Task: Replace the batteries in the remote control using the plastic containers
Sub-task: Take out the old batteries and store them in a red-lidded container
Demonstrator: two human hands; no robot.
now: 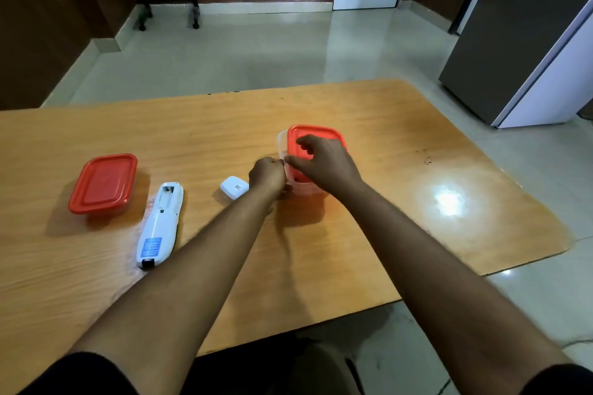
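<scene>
step: looks like the lid is coming off the right-hand container, presumably to get at batteries or drop some in. Can't see any batteries at all, so that part's a guess.

right hand: draped over the red lid of the clear plastic container, fingers curled down onto the lid's left edge. Grip is grasping the lid, which sits tilted and a bit off the tub's rim, so it seems half peeled.

left hand: clenched tight against the container's near-left corner, thumb and fingers pinching the clear rim as far as I can tell. Probably there to pin the tub down while the other hand pulls; it's blurry though.

remote control: white, lying face down on the counter to the left, well apart from both hands. Battery bay at its far end is open and looks empty, which fits the back being up.

battery cover: small white piece just left of the left hand, parked within easy reach for snapping back on later.

second container: far left, red lid fully seated, untouched.

progress: early-to-middle I'd say, remote opened but nothing reloaded yet.

watch out: light tub could skid or tip if the lid pops suddenly.
</scene>
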